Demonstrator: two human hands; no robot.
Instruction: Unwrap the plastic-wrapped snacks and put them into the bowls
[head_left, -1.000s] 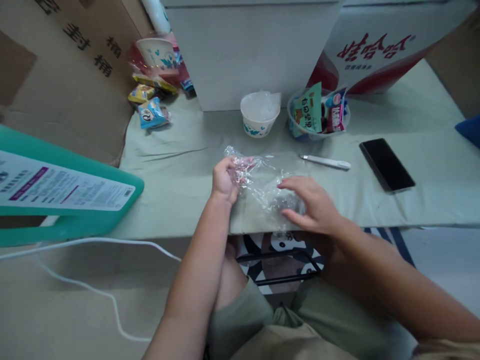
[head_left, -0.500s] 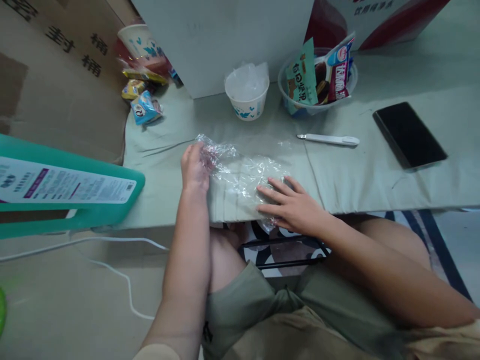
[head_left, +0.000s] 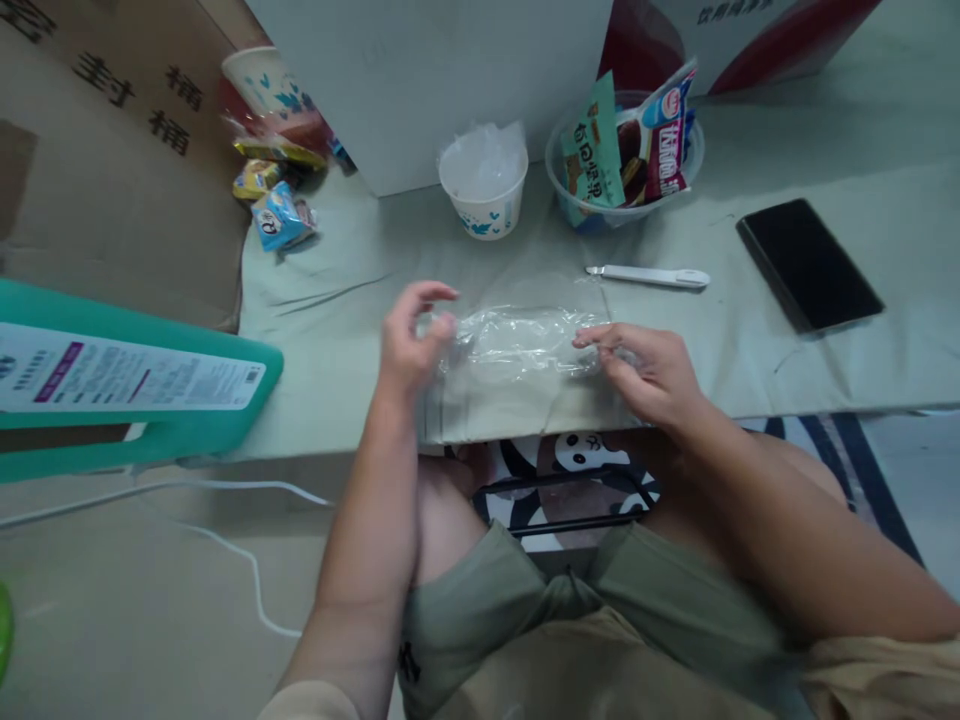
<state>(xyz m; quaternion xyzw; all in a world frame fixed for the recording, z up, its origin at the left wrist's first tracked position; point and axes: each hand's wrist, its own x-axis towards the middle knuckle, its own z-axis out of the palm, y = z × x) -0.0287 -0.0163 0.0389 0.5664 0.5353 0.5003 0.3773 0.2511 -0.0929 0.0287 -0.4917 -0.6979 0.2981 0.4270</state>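
A crumpled sheet of clear plastic film (head_left: 517,340) lies near the table's front edge, gathered into a narrow strip between my hands. At its left end is my left hand (head_left: 416,338), its thumb and forefinger curved apart with a gap between them. My right hand (head_left: 649,370) pinches the strip's right end between thumb and fingers. Behind the film, to the right, lies a slim white-handled knife-like tool (head_left: 649,277). A paper cup (head_left: 489,212) with a clear plastic bag in it stands farther back.
A clear bowl (head_left: 624,218) of packaged snacks stands by a white box (head_left: 450,80). At right lies a black phone (head_left: 810,265). Small wrapped snacks (head_left: 279,215) sit at back left, beside a cardboard box (head_left: 127,200). A green jug (head_left: 247,380) juts in from the left.
The spread film is now bunched into a narrower strip. My left hand has opened and shifted slightly right. My right hand has lifted from lying flat and closed on the film's right end.
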